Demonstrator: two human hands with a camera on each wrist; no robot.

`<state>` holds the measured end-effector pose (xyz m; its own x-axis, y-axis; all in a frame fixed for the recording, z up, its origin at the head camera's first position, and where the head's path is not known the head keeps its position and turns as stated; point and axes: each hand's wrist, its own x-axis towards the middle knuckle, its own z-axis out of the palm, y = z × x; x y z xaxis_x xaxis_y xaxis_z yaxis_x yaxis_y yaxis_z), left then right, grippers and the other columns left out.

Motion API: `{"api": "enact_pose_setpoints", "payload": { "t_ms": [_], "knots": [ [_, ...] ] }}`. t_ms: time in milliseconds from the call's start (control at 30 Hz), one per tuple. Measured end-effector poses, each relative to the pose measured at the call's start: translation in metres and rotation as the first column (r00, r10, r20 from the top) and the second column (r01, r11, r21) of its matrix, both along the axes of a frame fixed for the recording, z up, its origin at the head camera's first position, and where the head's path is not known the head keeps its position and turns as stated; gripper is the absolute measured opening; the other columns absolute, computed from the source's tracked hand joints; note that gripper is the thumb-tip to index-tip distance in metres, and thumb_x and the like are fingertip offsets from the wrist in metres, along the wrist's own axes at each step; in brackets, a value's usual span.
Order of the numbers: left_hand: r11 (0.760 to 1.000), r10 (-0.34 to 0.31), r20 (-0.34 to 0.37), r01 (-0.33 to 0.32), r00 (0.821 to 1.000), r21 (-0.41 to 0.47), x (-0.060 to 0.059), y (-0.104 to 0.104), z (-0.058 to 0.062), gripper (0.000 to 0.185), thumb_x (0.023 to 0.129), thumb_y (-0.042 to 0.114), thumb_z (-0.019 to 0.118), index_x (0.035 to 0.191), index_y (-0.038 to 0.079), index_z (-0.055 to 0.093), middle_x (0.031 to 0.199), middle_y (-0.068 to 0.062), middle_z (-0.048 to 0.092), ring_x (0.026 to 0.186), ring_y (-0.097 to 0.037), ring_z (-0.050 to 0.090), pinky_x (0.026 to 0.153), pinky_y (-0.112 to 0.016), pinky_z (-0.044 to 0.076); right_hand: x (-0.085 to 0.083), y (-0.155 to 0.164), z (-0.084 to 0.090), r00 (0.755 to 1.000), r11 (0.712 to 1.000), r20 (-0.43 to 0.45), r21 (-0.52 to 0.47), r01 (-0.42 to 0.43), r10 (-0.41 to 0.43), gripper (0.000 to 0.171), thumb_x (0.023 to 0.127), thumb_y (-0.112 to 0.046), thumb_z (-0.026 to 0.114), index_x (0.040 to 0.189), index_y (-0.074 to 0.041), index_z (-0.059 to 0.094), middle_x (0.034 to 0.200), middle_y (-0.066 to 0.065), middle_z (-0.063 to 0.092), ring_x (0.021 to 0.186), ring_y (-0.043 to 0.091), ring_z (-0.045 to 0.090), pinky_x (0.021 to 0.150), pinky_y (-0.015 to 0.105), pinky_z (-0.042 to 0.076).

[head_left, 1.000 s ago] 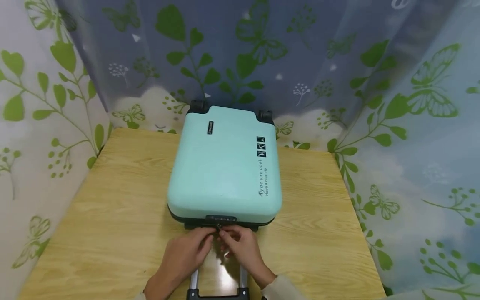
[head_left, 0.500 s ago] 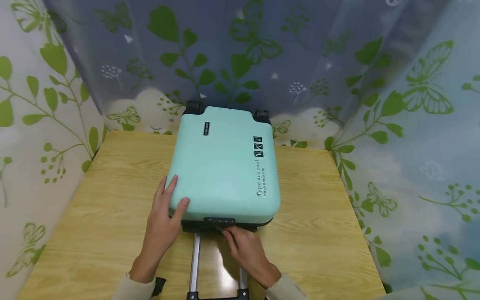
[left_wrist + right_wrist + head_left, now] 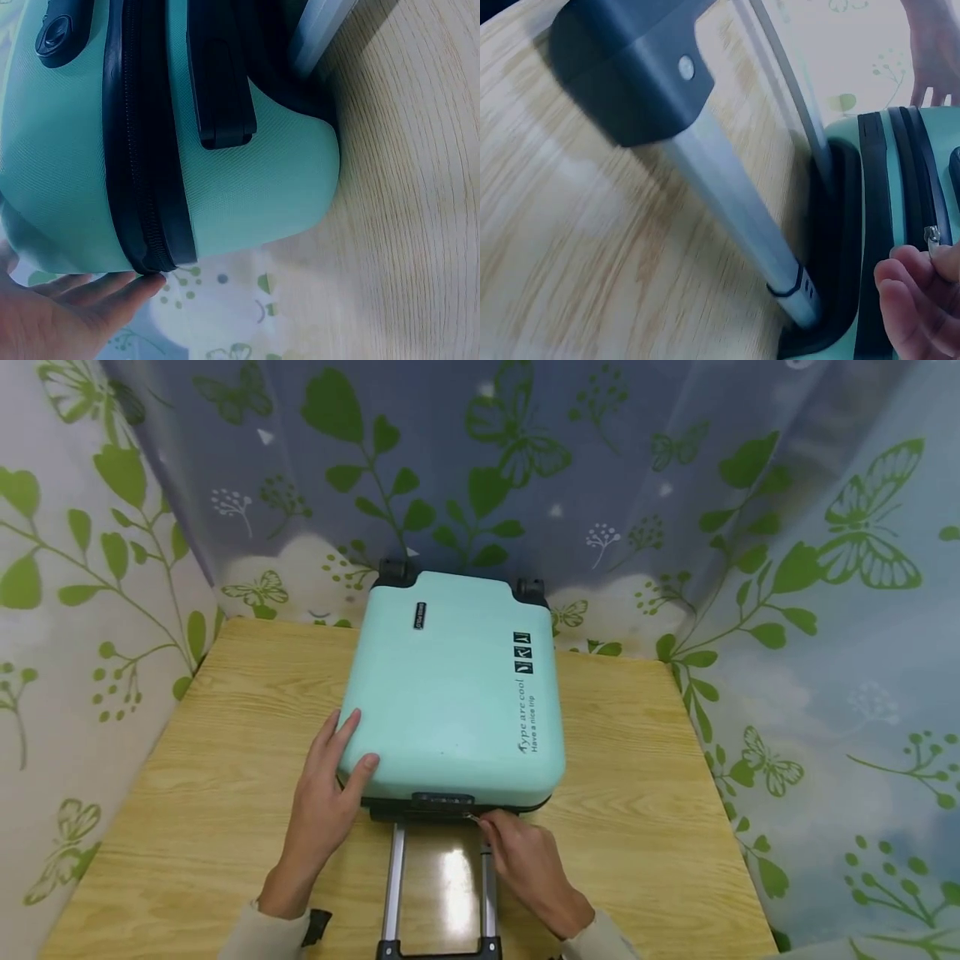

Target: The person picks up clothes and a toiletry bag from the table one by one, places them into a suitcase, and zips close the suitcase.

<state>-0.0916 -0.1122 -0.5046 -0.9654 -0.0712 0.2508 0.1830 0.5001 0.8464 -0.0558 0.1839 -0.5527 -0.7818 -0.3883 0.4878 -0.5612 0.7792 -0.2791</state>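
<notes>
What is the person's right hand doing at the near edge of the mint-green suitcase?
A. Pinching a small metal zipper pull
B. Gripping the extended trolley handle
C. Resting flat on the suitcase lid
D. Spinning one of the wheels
A: the right hand pinches a small metal zipper pull at the near edge of the suitcase, while the left hand rests on the suitcase's corner and the trolley handle lies untouched between them.

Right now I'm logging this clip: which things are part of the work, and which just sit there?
In the work:
suitcase
zipper pull, pinched by right hand
left hand, resting on the suitcase corner

Just there:
table
curtain
telescopic handle, extended
</notes>
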Motion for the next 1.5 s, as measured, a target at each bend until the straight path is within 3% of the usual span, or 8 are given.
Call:
{"api": "enact_pose_setpoints", "payload": {
  "t_ms": [367,667,800,900,1100,1233,1400,1500],
  "knots": [
    [1.0,0.011,-0.015,-0.011,1.0,-0.002,-0.002,0.001,-0.002,0.062,0.111,0.03,0.065,0.169,0.02,0.043,0.18,-0.018,0.025,0.164,-0.049,0.027,0.122,-0.077,0.028,0.001,0.034,-0.001,0.998,0.999,-0.042,0.004,0.041,-0.04,0.013,0.093,-0.005,0.083,0.095,-0.013,0.073,0.078,-0.007,0.073,0.064,0.003,0.069,0.055,0.02,0.055],
    [1.0,0.005,-0.024,-0.005,1.0,0.003,-0.002,0.006,-0.003,0.061,0.112,0.029,0.064,0.168,0.018,0.044,0.178,-0.019,0.028,0.163,-0.048,0.029,0.122,-0.077,0.03,0.0,0.057,0.001,0.993,1.0,-0.118,0.015,0.016,-0.015,0.012,0.091,-0.008,0.082,0.095,-0.013,0.072,0.077,-0.006,0.073,0.063,0.005,0.069,0.054,0.024,0.055],
    [1.0,0.002,-0.037,-0.002,0.999,0.005,-0.001,0.009,-0.003,0.06,0.112,0.028,0.064,0.168,0.018,0.045,0.178,-0.019,0.03,0.163,-0.048,0.03,0.122,-0.077,0.03,0.0,0.065,-0.001,0.986,1.0,-0.166,0.015,0.024,-0.021,0.005,0.099,-0.015,0.075,0.095,-0.013,0.073,0.078,-0.006,0.073,0.064,0.007,0.07,0.053,0.027,0.055],
    [1.0,0.0,-0.047,0.0,0.999,0.0,0.0,0.011,-0.003,0.059,0.112,0.027,0.063,0.168,0.017,0.045,0.177,-0.02,0.031,0.162,-0.048,0.031,0.121,-0.077,0.031,0.0,0.069,-0.003,0.982,1.0,-0.185,-0.009,0.027,-0.029,0.02,0.109,-0.024,0.066,0.095,-0.013,0.074,0.079,-0.005,0.072,0.065,0.009,0.07,0.052,0.028,0.055],
    [1.0,-0.002,-0.037,0.002,0.999,0.002,0.003,0.008,0.0,0.057,0.114,0.026,0.061,0.168,0.016,0.045,0.178,-0.018,0.031,0.163,-0.047,0.029,0.122,-0.076,0.03,-0.003,0.071,-0.007,0.983,0.999,-0.181,-0.051,0.008,-0.017,0.015,0.108,-0.022,0.068,0.096,-0.014,0.074,0.08,-0.005,0.072,0.066,0.009,0.069,0.052,0.027,0.054],
    [1.0,-0.022,-0.006,0.022,1.0,-0.01,0.008,-0.003,0.012,0.056,0.114,0.025,0.061,0.167,0.013,0.046,0.178,-0.019,0.029,0.161,-0.048,0.033,0.12,-0.074,0.035,-0.004,0.064,-0.006,0.993,1.0,-0.121,-0.022,0.001,-0.004,0.005,0.101,-0.015,0.076,0.097,-0.015,0.074,0.081,-0.006,0.073,0.066,0.005,0.068,0.054,0.022,0.054],
    [0.998,-0.055,-0.007,0.055,0.998,-0.038,0.015,-0.026,0.043,0.047,0.112,0.019,0.062,0.158,0.01,0.058,0.173,-0.02,0.036,0.152,-0.046,0.045,0.112,-0.069,0.045,-0.003,0.055,-0.006,0.998,1.0,-0.052,-0.017,0.019,-0.02,0.01,0.093,-0.009,0.08,0.096,-0.015,0.073,0.078,-0.008,0.074,0.063,0.0,0.066,0.055,0.015,0.052],
    [0.996,-0.079,0.014,0.08,0.997,-0.049,0.019,-0.037,0.055,0.045,0.114,0.021,0.059,0.158,0.01,0.058,0.17,-0.02,0.041,0.152,-0.045,0.045,0.11,-0.068,0.047,-0.001,0.051,-0.007,0.999,0.999,-0.009,-0.03,0.04,-0.04,0.01,0.093,-0.01,0.08,0.095,-0.016,0.072,0.076,-0.008,0.074,0.063,-0.002,0.066,0.055,0.013,0.051]
  ]
}}
